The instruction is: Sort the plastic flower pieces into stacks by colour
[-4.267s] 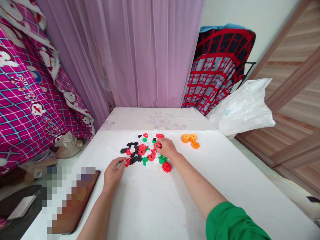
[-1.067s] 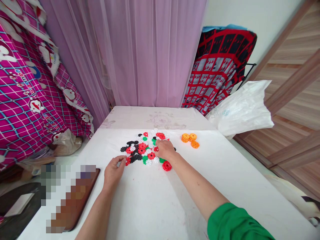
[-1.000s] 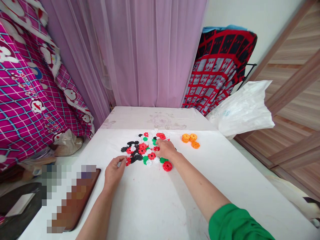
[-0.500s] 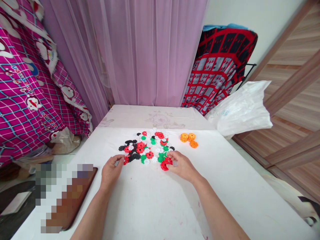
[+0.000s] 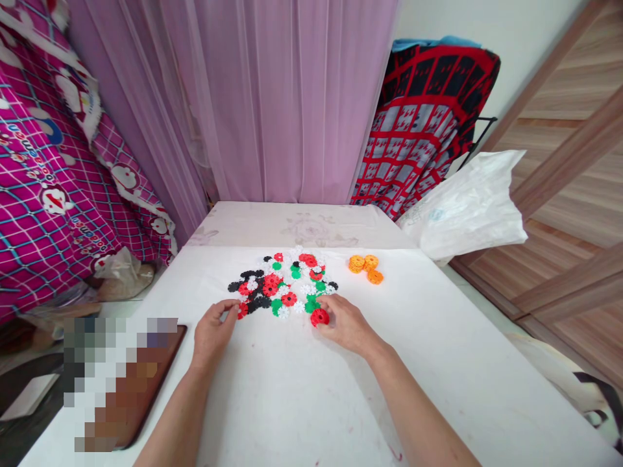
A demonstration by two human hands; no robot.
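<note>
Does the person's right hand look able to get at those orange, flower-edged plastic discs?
Probably yes: the orange discs lie beyond the right hand with no visible obstacle between, though its fingers are at the round red plastic piece.

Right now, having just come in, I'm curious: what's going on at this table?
A person's bare hands are at a spread of small, flower-shaped red, black, green and white plastic-looking discs on a white cloth-covered table. The right hand is at a round red notched piece on the spread's near right edge. The left hand has its fingertips at a red disc on the near left edge; a firm grip can't be confirmed. Orange flower-shaped discs sit apart, farther right.
</note>
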